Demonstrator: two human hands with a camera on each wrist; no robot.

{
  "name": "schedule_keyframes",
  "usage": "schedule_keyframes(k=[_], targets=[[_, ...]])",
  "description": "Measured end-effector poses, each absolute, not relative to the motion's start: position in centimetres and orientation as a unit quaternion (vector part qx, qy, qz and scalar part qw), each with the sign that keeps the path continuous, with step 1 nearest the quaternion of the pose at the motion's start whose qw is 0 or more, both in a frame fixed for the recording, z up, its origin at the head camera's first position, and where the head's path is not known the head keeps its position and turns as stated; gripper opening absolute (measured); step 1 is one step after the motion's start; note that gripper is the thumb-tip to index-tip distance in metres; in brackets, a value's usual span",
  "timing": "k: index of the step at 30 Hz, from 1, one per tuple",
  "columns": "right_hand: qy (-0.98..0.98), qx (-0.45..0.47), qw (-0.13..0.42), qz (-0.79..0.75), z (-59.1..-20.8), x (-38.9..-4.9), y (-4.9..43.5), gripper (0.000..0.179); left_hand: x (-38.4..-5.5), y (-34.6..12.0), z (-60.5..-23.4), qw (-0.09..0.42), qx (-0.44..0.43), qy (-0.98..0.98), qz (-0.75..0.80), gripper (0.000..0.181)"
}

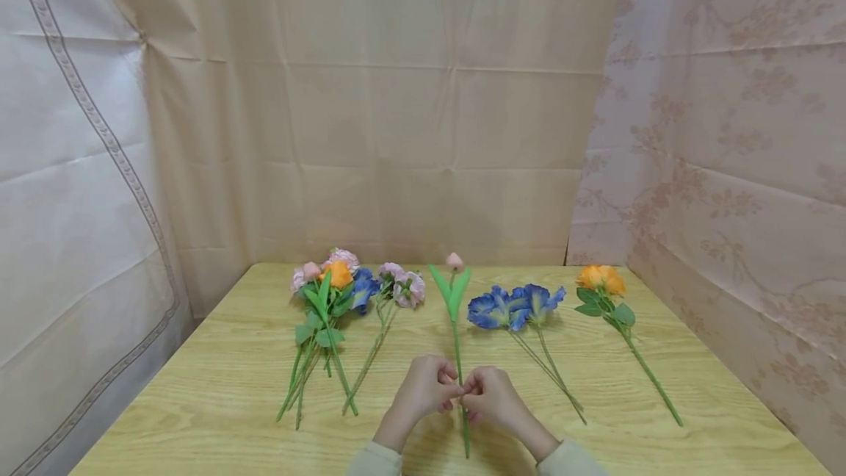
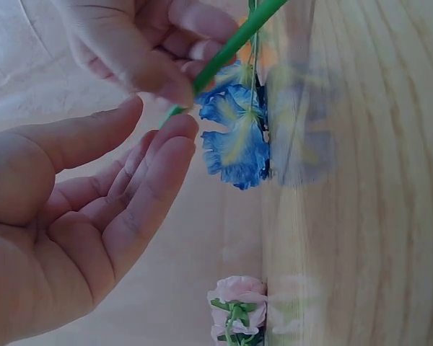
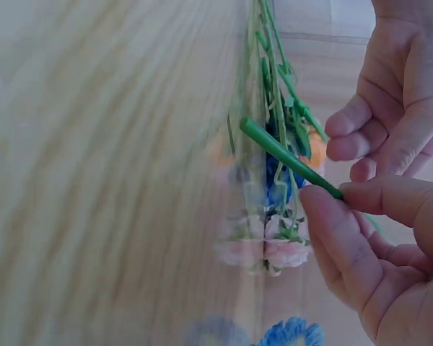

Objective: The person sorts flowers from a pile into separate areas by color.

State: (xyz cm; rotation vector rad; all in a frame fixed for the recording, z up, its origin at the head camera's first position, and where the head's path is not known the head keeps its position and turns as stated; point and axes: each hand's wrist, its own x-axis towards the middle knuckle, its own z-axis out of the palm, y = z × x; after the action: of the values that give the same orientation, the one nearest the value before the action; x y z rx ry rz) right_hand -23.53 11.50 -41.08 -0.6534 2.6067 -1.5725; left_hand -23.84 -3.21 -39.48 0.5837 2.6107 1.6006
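A pink tulip with green leaves stands out over the middle of the table in the head view. My right hand pinches its green stem between thumb and fingertips, low on the stem. Beside it, my left hand has its thumb and fingers apart around the stem. In the left wrist view this left hand shows a gap between thumb and fingers, close to the stem. To the right lie two blue flowers, one overlapping the other.
At left on the wooden table lies a mixed pile of flowers, with an orange rose on top. Next to it are pale purple flowers. Another orange rose lies at the right. Curtains hang behind and at both sides.
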Motion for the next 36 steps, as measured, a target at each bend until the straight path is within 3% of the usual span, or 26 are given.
schedule_keyframes(k=[7, 16, 36], targets=[[0.850, -0.153, 0.065, -0.500, -40.96, -23.60, 11.83, 0.007, -23.94, -3.36, -39.64, 0.032, 0.187, 0.842, 0.505, 0.013], [0.869, -0.135, 0.087, -0.469, -41.07, -23.79, 11.94, 0.012, -24.00, -3.41, -39.98, 0.037, 0.192, 0.845, 0.498, 0.013], [0.864, -0.161, 0.124, -0.460, -41.54, -23.80, 12.08, 0.013, -24.30, -4.11, -40.10, 0.046, 0.195, 0.852, 0.484, 0.009]])
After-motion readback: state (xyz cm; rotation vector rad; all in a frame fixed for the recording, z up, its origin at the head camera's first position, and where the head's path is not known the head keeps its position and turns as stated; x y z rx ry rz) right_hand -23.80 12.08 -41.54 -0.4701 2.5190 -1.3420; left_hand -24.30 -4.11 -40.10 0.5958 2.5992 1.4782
